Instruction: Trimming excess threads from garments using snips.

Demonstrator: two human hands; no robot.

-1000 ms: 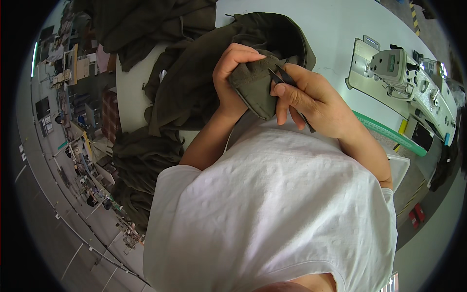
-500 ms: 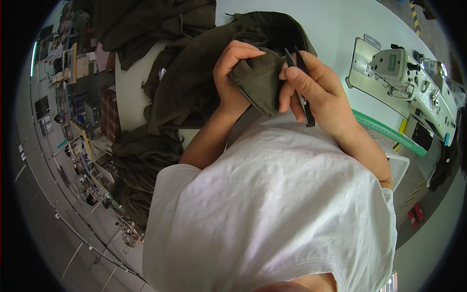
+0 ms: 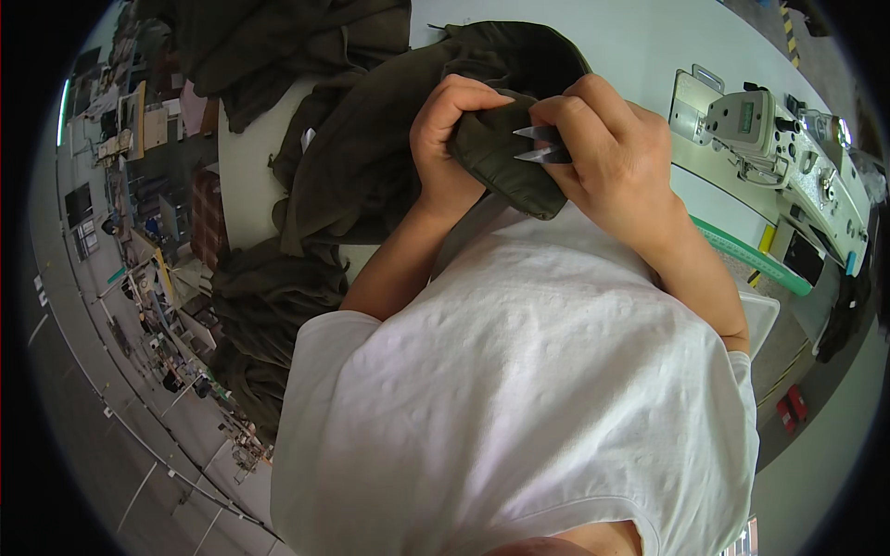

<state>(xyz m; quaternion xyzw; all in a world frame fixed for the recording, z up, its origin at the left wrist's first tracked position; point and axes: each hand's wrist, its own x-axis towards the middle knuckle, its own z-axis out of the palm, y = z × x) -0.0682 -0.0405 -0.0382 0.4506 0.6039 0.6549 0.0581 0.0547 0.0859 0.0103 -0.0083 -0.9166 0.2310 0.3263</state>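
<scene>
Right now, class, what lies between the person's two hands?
In the head view, dark green fabric held by the left hand lies between them, with the snips' blades jutting from the right hand.

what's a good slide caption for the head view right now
Left hand grips dark green cloth; right hand holds pointed snips, blades parted; sewing machine at right.

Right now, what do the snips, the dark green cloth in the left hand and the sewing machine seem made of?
Snips: probably steel, polished, by their bright gleam.
Dark green cloth: soft matte fabric, by its creases; fibre unclear.
Sewing machine: likely painted metal, from its pale, glossy look; plastic possible.
</scene>
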